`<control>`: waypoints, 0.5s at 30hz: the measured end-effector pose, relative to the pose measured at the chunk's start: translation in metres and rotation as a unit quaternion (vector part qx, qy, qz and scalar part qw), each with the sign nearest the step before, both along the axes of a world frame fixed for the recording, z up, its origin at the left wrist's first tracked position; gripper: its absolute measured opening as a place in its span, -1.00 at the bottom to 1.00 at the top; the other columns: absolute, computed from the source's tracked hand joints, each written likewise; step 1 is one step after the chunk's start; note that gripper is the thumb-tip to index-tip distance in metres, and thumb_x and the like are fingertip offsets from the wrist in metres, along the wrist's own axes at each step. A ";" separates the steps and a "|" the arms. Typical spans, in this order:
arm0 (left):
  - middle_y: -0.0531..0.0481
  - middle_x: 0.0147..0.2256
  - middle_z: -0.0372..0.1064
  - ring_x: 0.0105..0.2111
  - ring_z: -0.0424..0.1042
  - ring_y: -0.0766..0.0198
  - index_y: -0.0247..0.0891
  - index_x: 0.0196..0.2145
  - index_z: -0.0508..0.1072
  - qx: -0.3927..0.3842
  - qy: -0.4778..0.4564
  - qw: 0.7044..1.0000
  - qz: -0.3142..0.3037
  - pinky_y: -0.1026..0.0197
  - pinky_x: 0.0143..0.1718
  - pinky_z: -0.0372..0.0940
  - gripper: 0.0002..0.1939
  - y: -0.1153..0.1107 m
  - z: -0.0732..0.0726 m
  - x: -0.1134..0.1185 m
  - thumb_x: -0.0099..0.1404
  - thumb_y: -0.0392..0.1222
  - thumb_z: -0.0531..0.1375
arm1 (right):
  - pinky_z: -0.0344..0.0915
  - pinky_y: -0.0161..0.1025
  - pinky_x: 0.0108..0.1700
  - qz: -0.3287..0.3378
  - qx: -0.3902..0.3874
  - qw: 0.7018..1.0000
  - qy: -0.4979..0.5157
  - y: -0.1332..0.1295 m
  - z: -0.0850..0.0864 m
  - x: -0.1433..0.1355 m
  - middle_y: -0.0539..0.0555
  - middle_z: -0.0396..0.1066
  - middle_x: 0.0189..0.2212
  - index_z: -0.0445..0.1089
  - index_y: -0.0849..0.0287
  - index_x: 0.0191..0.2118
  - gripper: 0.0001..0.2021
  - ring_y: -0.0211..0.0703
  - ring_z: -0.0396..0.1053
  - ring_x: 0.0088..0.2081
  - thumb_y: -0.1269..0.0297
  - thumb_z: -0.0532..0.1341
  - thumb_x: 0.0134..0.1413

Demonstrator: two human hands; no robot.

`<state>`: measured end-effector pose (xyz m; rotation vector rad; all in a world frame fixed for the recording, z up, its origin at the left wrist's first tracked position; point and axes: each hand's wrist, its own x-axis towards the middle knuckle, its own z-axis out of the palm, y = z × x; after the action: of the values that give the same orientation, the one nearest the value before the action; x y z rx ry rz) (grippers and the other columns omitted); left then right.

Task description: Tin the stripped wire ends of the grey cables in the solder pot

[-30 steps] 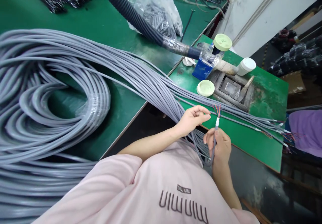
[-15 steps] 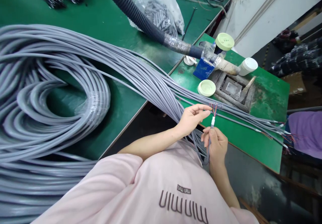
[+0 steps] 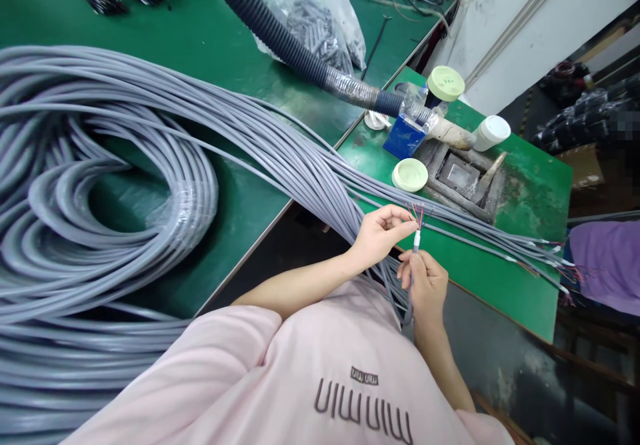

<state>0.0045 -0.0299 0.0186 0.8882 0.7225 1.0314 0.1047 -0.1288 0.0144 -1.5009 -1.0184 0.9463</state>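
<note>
My right hand [image 3: 425,279] is closed round a grey cable [image 3: 416,248], just below its white collar. From the cable's upper end thin coloured wires [image 3: 419,215] fan out. The thumb and fingers of my left hand [image 3: 381,233] are pinched together at these wires, on their left side; at least one wire seems to lie between the fingertips. Behind both hands, a bundle of grey cables [image 3: 300,165] runs from a large coil [image 3: 193,211] at the left to the right, where its stripped ends [image 3: 570,271] show coloured wires.
A black hose [image 3: 280,31] reaches a blue box [image 3: 403,136] beside a grimy metal pot [image 3: 459,173]. Round it stand a pale green lid [image 3: 410,175] and white tub [image 3: 493,131]. A plastic bag [image 3: 320,18] lies farther back. A person's purple sleeve [image 3: 607,265] shows at right.
Both hands and the held cable end have shifted slightly left. My left fingertips are now closer in against the coloured wires.
</note>
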 end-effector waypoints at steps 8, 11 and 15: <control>0.10 -0.60 0.30 -0.59 0.21 0.47 -0.37 -0.30 0.53 0.094 0.115 0.986 -0.079 0.39 -0.54 0.12 -0.68 0.021 0.005 -0.010 0.15 -0.02 0.31 | 0.16 -0.32 -0.48 0.019 -0.035 0.993 -0.115 0.001 0.001 0.000 -0.13 0.20 -0.74 0.44 0.16 -0.35 -0.72 -0.32 0.20 -0.64 0.15 0.09 0.29; 0.15 -0.62 0.24 -0.61 0.15 0.49 -0.35 -0.27 0.54 0.129 0.159 0.972 -0.118 0.39 -0.54 0.09 -0.67 0.028 0.007 -0.014 0.16 0.00 0.30 | 0.14 -0.32 -0.49 0.030 -0.038 0.988 -0.144 0.002 0.002 -0.001 -0.13 0.21 -0.73 0.44 0.17 -0.36 -0.72 -0.33 0.19 -0.65 0.16 0.08 0.29; 0.15 -0.62 0.25 -0.61 0.14 0.49 -0.31 -0.32 0.52 0.222 0.214 0.943 -0.125 0.38 -0.55 0.07 -0.75 0.027 0.009 -0.017 0.23 -0.04 0.26 | 0.16 -0.31 -0.47 0.035 -0.049 0.996 -0.063 0.003 0.000 -0.003 -0.12 0.20 -0.74 0.42 0.16 -0.36 -0.74 -0.32 0.20 -0.64 0.15 0.11 0.28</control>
<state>-0.0121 -0.0028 0.0279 1.5885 0.7211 0.7882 0.1022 -0.1258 0.0147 -1.6314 -1.1347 0.9731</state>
